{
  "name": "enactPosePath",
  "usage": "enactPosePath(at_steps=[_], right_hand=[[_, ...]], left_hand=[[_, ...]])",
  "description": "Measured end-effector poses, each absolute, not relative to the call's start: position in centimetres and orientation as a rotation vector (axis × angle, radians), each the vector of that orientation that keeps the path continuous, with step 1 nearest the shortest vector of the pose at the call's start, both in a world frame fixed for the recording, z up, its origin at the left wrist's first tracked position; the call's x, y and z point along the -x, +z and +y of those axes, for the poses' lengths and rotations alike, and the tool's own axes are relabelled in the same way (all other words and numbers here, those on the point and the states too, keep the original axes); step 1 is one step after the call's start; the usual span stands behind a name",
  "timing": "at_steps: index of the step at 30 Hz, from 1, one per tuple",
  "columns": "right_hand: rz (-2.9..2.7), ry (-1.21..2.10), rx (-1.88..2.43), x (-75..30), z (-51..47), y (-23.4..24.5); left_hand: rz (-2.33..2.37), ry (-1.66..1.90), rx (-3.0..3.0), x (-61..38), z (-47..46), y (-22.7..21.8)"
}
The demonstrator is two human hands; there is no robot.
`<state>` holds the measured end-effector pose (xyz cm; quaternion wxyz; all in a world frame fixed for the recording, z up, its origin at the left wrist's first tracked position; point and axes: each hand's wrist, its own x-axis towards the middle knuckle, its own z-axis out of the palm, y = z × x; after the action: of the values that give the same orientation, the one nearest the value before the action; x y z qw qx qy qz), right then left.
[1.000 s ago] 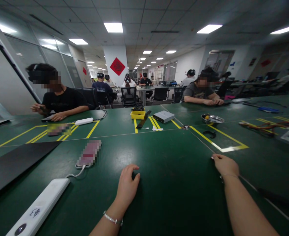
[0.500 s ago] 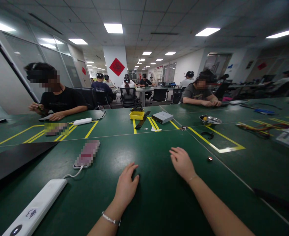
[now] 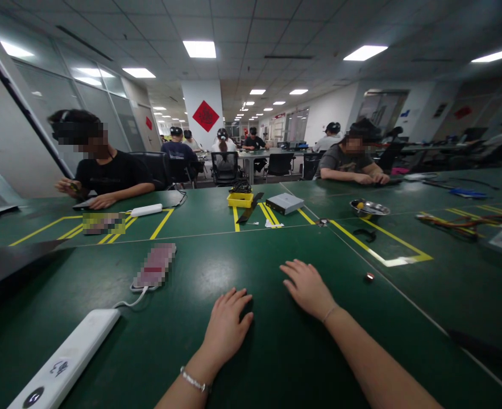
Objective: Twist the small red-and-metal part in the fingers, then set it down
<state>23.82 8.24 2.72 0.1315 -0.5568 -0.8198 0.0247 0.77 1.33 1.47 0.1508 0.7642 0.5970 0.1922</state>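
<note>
My left hand (image 3: 227, 326) lies flat on the green table (image 3: 276, 363), palm down, fingers stretched out, holding nothing; a thin bracelet circles its wrist. Just to its right my right hand (image 3: 307, 288) also rests flat on the table, fingers apart and empty. A small round metal piece (image 3: 369, 277) lies on the table to the right of my right hand, apart from it.
A white power bank (image 3: 63, 360) with a cable to a phone (image 3: 154, 266) lies at the left. A dark flat panel (image 3: 7, 264) is at the far left. A yellow bin (image 3: 239, 199), grey box (image 3: 284, 203) and metal bowl (image 3: 369, 208) sit farther back. Other people sit at the far side.
My right hand let go of the small metal piece at the right and moved left to rest beside my left hand. My left hand shifted only slightly.
</note>
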Motion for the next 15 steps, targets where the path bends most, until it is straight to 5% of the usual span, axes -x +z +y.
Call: enactPosePath(at_steps=[7, 15], right_hand=[[-1.469, -0.179, 2.430, -35.3, 10.4, 1.0], [-1.561, -0.050, 2.515, -37.8, 11.2, 0.0]], left_hand=[[1.719, 0.533, -2.179, -0.8, 1.3, 1.7], [1.713, 0.514, -2.188, -0.7, 1.2, 1.9]])
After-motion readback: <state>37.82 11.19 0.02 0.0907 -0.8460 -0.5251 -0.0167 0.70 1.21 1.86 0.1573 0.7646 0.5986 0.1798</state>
